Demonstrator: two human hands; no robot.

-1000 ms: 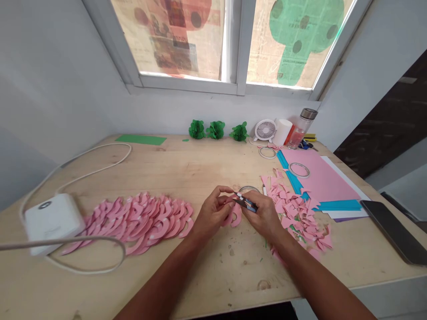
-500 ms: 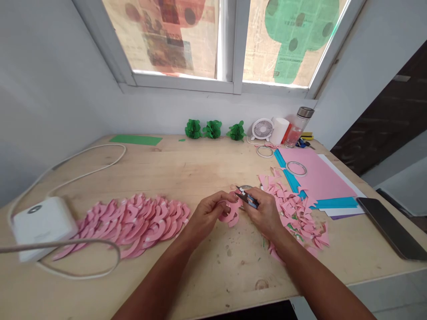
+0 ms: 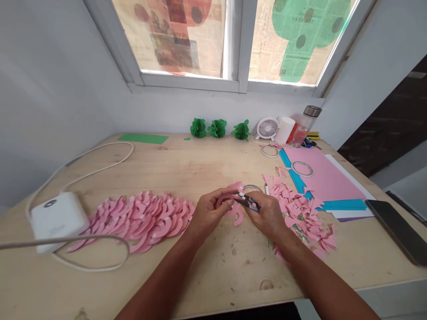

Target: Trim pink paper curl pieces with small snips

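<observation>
Between the fingers of my left hand point(image 3: 211, 212) is a curved pink paper piece point(image 3: 237, 217), held above the table. My right hand point(image 3: 267, 210) grips a pair of scissors point(image 3: 247, 201), their blades pointing left at the paper; the handles are mostly hidden in my fingers. Left of my left hand lies a long overlapping pile of curved pink paper pieces point(image 3: 147, 220), some with small white patches. Beside my right hand are heaped pink paper scraps point(image 3: 300, 209) with a few green bits. A tape roll point(image 3: 252, 188) lies partly hidden behind my right hand.
A white box with a cable point(image 3: 60, 218) sits at the left. Along the back stand green paper ornaments point(image 3: 217, 128), a small fan point(image 3: 267, 128) and a glass bottle point(image 3: 305, 126). Pink sheets point(image 3: 330, 178) and a dark phone point(image 3: 396, 231) lie at the right.
The scissor blades have moved against the pink paper, and the paper has turned slightly in my left fingers. The whole view has shifted a little, so the table things appear farther right.
</observation>
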